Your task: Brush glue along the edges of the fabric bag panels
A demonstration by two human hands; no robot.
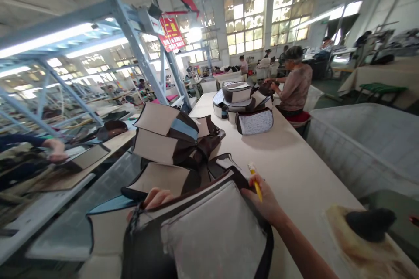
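Note:
A large unfinished bag [216,231], dark at its edges with a pale grey-white panel facing me, stands tilted at the front. Over its upper left edge curl the fingers of my left hand [159,199]; the thumb is hidden behind the panel. My right hand [264,200] is closed at the bag's upper right corner, its thumb against the dark edge. Between the same fingers it holds a slim yellow pen-like tool [257,187] with a whitish end pointing up. Just beyond lies a pile of similar beige and dark bag pieces [155,146], some with light blue parts.
Farther along the pale table [288,157] sit more bags [242,100]. A co-worker [296,80] sits at its right side. A black object [369,223] rests on a yellowish block at near right. White bins [366,139] stand beside the table. Another person's hand [56,150] works at left.

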